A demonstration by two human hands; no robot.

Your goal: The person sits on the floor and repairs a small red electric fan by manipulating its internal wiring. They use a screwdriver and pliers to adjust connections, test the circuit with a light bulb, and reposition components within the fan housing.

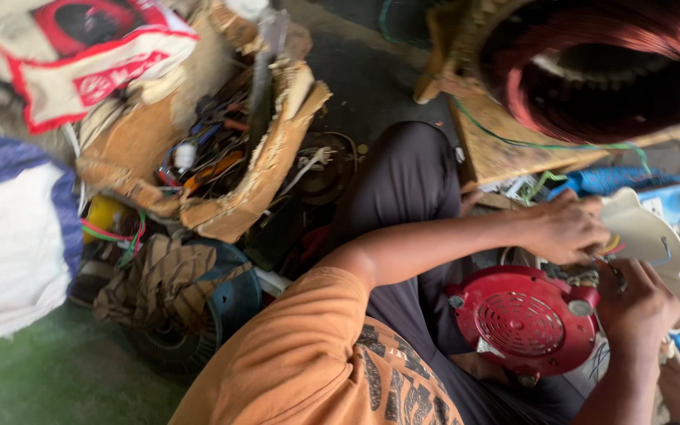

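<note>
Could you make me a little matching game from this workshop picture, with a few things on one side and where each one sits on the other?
Things:
1. red vented cover
2. copper wire coil
3. torn cardboard box
4. white plastic shell

Places:
A. top right, on a wooden board
B. on the lap, below the hands
C. upper left, full of tools and wires
D. far right, held at the hands

Pairs: 1-B, 2-A, 3-C, 4-D
</note>
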